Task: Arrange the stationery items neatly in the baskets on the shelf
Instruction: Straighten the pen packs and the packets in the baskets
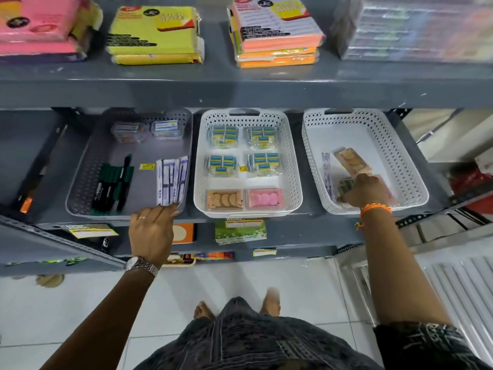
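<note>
Three baskets stand side by side on the grey shelf. The grey basket (88,166) at left holds green markers (112,185), white-and-blue packets (172,180) and two small boxes at the back. My left hand (152,233) rests on its front right rim, fingers touching the packets' lower ends. The middle white basket (289,166) holds eraser packs (242,150) in rows and two flat packs at the front. In the right white basket (394,153) my right hand (365,192) closes on a small pack (344,186) near the front, beside a tan pack (350,161).
The upper shelf (240,86) carries stacks of sticky notes (154,33) and clear-wrapped packs. A lower shelf below the baskets holds small coloured packs (240,231). White tiled floor and my bare feet are underneath. A white ribbed panel (464,295) leans at the right.
</note>
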